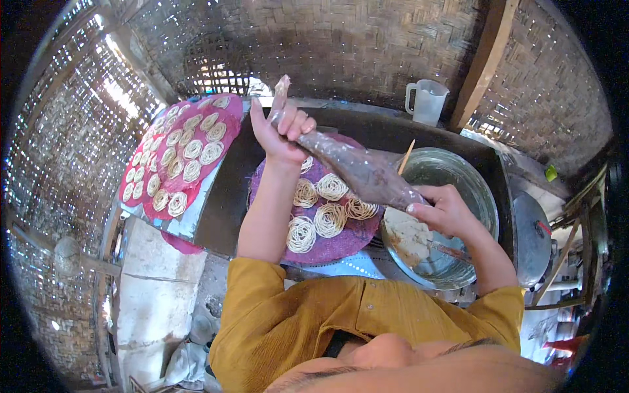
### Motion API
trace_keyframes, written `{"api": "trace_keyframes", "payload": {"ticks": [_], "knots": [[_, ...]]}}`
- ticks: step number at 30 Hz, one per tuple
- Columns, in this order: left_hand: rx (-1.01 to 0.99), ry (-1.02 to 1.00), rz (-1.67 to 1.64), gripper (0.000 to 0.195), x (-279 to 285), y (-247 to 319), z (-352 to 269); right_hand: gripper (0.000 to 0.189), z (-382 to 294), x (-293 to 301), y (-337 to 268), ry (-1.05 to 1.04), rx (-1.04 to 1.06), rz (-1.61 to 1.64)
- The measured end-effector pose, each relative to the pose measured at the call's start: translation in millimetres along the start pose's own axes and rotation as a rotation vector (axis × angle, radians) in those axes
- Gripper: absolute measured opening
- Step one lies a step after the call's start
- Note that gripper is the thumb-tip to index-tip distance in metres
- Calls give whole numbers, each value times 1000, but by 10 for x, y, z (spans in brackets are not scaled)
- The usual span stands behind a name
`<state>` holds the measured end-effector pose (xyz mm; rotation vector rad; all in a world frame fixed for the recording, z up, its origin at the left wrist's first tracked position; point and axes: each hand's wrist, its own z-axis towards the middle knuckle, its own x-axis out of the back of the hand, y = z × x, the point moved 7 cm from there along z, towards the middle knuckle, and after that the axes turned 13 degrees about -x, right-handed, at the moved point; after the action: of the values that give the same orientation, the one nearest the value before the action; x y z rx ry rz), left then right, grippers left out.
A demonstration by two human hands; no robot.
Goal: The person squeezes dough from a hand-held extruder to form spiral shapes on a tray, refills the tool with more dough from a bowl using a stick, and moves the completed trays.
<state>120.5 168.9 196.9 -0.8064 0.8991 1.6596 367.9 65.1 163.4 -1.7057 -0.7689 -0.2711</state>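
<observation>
A long, greyish cloth piping bag (358,169) is stretched slantwise between my two hands. Around its narrow upper part my left hand (285,132) is closed, with the twisted end sticking up above the fingers. My right hand (444,211) pinches the bag's lower right end, over the rim of a large metal basin (491,196). Pale dough or batter (405,233) lies in the basin. Beneath the bag, a round purple cloth mat (314,250) carries several coiled nests of noodle-like strands (300,234).
More pink cloth mats (194,130) with several coiled nests stand at the left. A translucent plastic jug (428,103) is at the back by the woven bamboo wall (344,54). A thin wooden stick (406,156) leans at the basin; a dark round lid (533,238) stands at the right.
</observation>
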Motion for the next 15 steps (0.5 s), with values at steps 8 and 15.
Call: {"api": "trace_keyframes", "payload": {"ticks": [8, 15], "knots": [[62, 123, -24, 58, 152, -326, -266, 39, -171, 34, 348, -1, -6, -39], [216, -17, -130, 66, 0, -735, -166, 41, -274, 198, 364, 163, 109, -74]]}}
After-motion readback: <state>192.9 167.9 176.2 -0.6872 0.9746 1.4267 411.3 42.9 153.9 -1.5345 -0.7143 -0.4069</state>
